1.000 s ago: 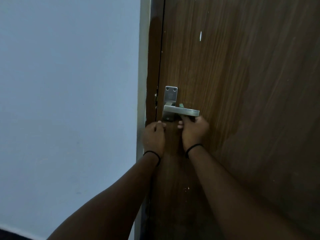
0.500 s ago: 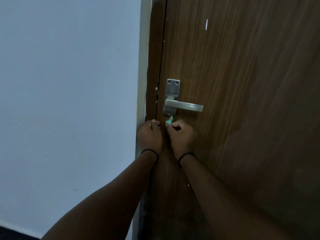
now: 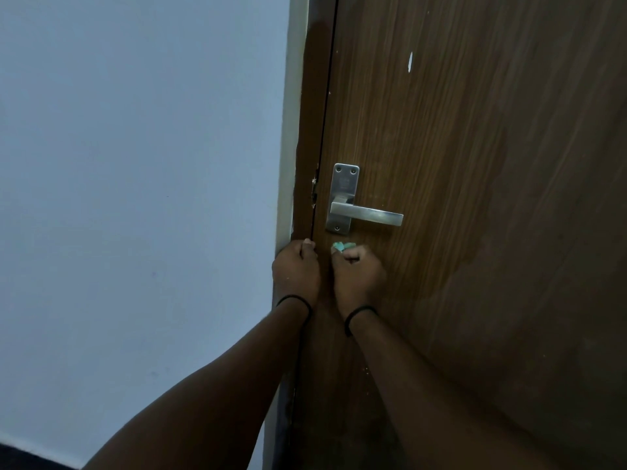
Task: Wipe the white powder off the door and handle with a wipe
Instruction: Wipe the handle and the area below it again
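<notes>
A brown wooden door fills the right half of the view, with a silver lever handle on a metal plate near its left edge. My right hand is fisted just below the plate, and a bunched green wipe pokes out above its fingers against the door. My left hand is curled on the door frame beside it, fingers closed, with nothing visible in it. A damp darker patch covers the door around and right of the handle. A small white mark remains high on the door.
A pale blue wall takes up the left half. A few white specks sit low on the door between my forearms. Dark floor shows at the bottom left corner.
My right hand has come off the lever with the wipe and dropped to just below the plate. My left hand has stayed on the frame.
</notes>
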Available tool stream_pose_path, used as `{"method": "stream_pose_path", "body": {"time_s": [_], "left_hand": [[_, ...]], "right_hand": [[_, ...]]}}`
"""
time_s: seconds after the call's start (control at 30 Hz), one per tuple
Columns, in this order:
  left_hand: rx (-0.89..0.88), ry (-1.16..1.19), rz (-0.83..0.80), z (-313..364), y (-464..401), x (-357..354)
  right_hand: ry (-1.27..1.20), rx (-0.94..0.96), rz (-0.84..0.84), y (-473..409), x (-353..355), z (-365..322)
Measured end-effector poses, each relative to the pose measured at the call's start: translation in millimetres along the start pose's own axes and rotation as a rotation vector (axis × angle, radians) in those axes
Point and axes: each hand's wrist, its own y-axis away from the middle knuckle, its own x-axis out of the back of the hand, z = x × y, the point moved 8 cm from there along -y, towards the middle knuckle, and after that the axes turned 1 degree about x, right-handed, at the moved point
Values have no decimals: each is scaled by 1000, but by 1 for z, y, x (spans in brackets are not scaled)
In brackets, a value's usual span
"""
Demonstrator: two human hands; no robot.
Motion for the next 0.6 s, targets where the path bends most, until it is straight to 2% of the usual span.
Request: {"method": "stream_pose_path", "body": {"time_s": [0.1,0.27,0.43,0.5,0.6], "left_hand": [[-4,-6,22,3,-1,2],[-10,20,17,3,-2,0],[-34,3,-22,9,1,0],[-60,-17,-76,13,10,-3],[-153,-51,-114,31,27,-2]], "right_hand": [[17,98,-90,2,-14,-18],[6,7,25,-14,-10,-17],[-64,-115,189,-21,40,9],[-60,-99,235,-20,66,13],[8,-9,174,-13,93,4]]}}
